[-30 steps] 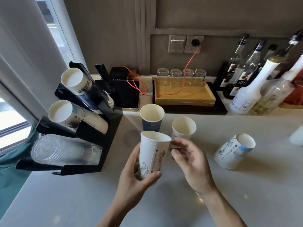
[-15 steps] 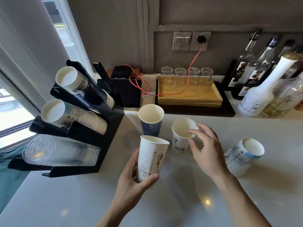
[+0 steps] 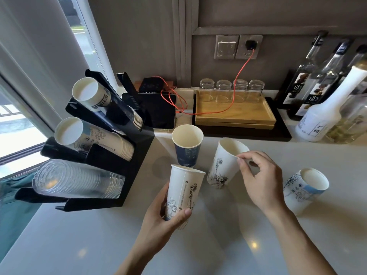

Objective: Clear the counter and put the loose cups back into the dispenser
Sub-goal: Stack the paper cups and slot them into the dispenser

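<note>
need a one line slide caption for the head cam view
Left hand holds a tall white paper cup while the right hand tilts a second white cup by its rim, beside the black cup dispenser.

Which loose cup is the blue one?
The dark blue cup standing upright nearest the tablet, behind the two held cups. Every other loose cup is white with drawings, and no hand touches it.

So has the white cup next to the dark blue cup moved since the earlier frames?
Yes. The white cup, pinched by the right hand, now tilts away from the upright dark blue cup.
</note>
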